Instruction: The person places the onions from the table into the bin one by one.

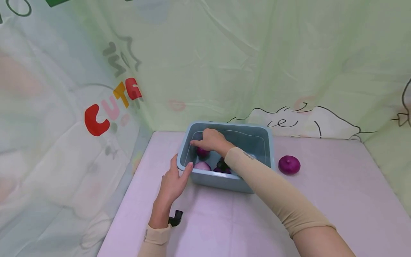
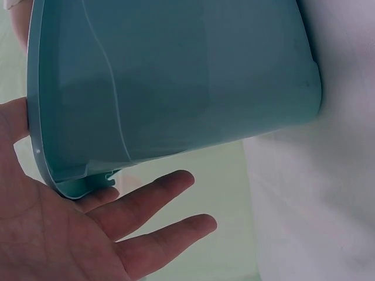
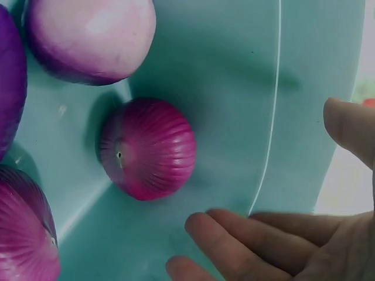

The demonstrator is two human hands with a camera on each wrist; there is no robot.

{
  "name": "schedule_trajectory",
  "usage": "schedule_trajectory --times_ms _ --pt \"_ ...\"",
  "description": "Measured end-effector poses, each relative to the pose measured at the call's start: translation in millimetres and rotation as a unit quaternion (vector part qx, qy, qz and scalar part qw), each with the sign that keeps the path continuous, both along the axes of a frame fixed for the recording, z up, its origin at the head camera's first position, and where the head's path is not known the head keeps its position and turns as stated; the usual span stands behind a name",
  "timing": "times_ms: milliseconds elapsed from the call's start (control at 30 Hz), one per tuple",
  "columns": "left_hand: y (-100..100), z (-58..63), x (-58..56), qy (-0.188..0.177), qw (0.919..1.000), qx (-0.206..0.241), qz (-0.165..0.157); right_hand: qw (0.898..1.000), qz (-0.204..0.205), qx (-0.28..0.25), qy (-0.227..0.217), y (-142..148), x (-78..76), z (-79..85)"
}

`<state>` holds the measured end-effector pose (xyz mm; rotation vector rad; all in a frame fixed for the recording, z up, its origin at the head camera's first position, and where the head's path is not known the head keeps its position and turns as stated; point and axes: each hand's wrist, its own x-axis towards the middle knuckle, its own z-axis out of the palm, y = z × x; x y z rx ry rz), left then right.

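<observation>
My left hand point(image 1: 171, 184) grips the front left corner of a light blue plastic bin point(image 1: 218, 180), thumb over the rim. In the left wrist view, two of its fingers point(image 2: 167, 243) extend below the corner. My right hand point(image 1: 213, 140) reaches inside the bin over a red onion point(image 1: 203, 152). The right wrist view shows that onion point(image 3: 149, 149) apart from the right hand's spread fingers point(image 3: 252, 240). Nearby lie a pale purple-and-white turnip point(image 3: 91, 38), another ribbed red onion point(image 3: 26, 228) and a smooth purple item point(image 3: 9, 82) cut off by the frame.
A purple-red onion point(image 1: 289, 165) lies on the pale table point(image 1: 321, 200), right of the bin. Printed cloth hangings point(image 1: 224, 71) rise behind the table and along both sides. My right forearm crosses the bin's front rim and hides part of its contents.
</observation>
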<state>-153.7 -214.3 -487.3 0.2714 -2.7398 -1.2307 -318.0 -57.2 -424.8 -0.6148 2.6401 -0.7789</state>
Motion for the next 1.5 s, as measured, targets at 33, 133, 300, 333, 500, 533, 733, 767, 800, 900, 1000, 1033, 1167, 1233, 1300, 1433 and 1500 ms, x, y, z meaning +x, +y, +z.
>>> schedule_trajectory --times_ms 33,133,300,333,500,533,733,767,800,900,1000,1033,1167,1233,1300,1433,1500 --pt "0 0.0 0.0 -0.001 1.0 0.001 0.0 1.0 0.002 0.004 0.0 1 0.4 0.3" --pt "0 0.3 0.3 -0.005 1.0 0.006 0.002 1.0 0.006 0.013 0.002 3 1.7 1.3" --pt "0 0.6 0.7 -0.003 0.9999 0.011 0.0 1.0 0.005 0.007 0.008 7 4.6 4.5" --pt "0 0.7 0.7 -0.002 0.9999 0.011 -0.001 1.0 0.005 0.006 0.008 8 5.5 5.6" --pt "1 1.7 1.2 -0.004 1.0 0.004 0.001 1.0 0.003 -0.001 0.012 13 10.9 12.6" --pt "2 1.9 1.1 -0.004 1.0 0.003 0.001 1.0 0.003 -0.004 0.012 15 12.5 15.0" --pt "3 3.6 0.4 -0.003 1.0 0.009 -0.002 0.999 0.0 -0.039 0.019 29 22.7 33.9" --pt "3 3.7 0.4 -0.003 0.9999 0.011 -0.002 0.999 0.0 -0.045 0.021 32 24.6 37.3" --pt "3 3.9 0.5 -0.003 0.9999 0.012 -0.002 0.998 0.001 -0.05 0.023 34 26.7 40.5" --pt "3 3.4 1.0 -0.004 0.9999 0.012 -0.001 0.998 0.007 -0.062 0.024 39 33.9 48.9" --pt "3 3.1 1.7 -0.005 0.9999 0.011 -0.001 0.997 0.012 -0.072 0.026 42 42.0 55.5" --pt "3 3.2 2.1 -0.005 0.9999 0.011 -0.001 0.997 0.014 -0.076 0.026 43 45.0 57.9" --pt "3 3.1 2.1 -0.006 0.9999 0.011 -0.002 0.995 0.016 -0.092 0.029 51 56.9 68.4" --pt "3 3.3 2.3 -0.006 0.9999 0.013 -0.002 0.994 0.016 -0.099 0.029 55 61.8 73.3" --pt "2 3.4 2.3 -0.006 0.9999 0.012 -0.002 0.994 0.016 -0.105 0.032 59 66.4 78.3" --pt "2 3.6 2.7 -0.005 0.9999 0.009 0.0 0.993 0.011 -0.115 0.035 67 74.4 87.6" --pt "2 3.3 2.6 -0.005 1.0 0.008 -0.001 0.992 0.008 -0.12 0.038 71 78.1 91.5"
